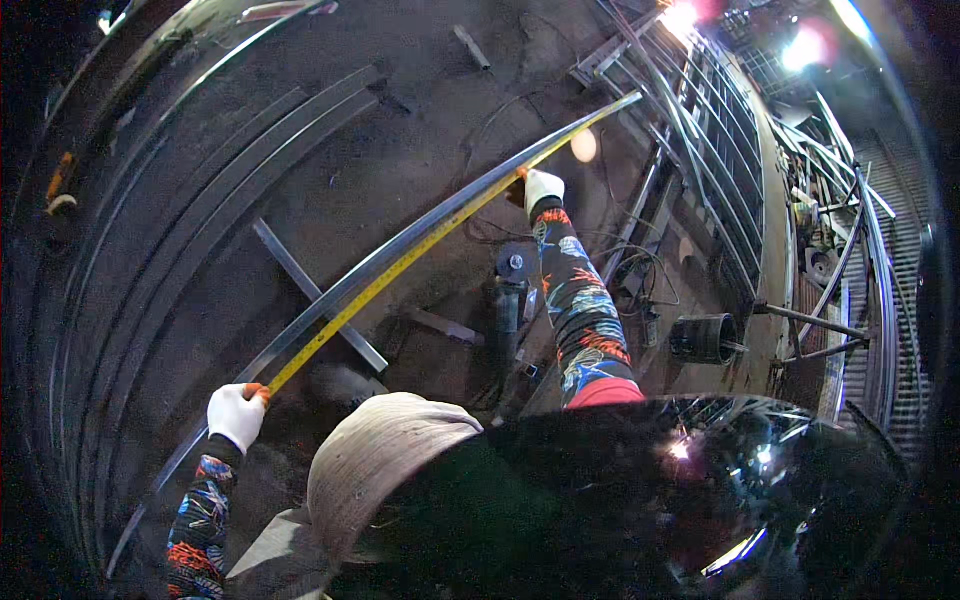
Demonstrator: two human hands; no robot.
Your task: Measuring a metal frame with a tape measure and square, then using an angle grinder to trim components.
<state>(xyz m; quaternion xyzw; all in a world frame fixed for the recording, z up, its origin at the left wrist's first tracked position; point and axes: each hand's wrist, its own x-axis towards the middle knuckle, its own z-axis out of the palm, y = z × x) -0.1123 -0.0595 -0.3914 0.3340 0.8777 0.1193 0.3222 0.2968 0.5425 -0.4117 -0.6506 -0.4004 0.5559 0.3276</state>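
Note:
A long, narrow metal bar slants from the lower left to the upper right. Along its near side runs a yellow measuring tape, stretched out between my hands and a little past the right one. My left hand, in a white glove with orange fingertips, is closed at the tape's left end against the bar. Whether it also holds a tape case is hidden. Farther up, my gloved right hand pinches the tape and bar together. Patterned sleeves cover both forearms. Under the bar, a shorter metal bar lies crosswise.
What looks like an angle grinder stands between my arms. A dark bucket and a metal grate frame are at right, near cables. Long bars lie at left. A dark glossy curved surface blocks the lower view.

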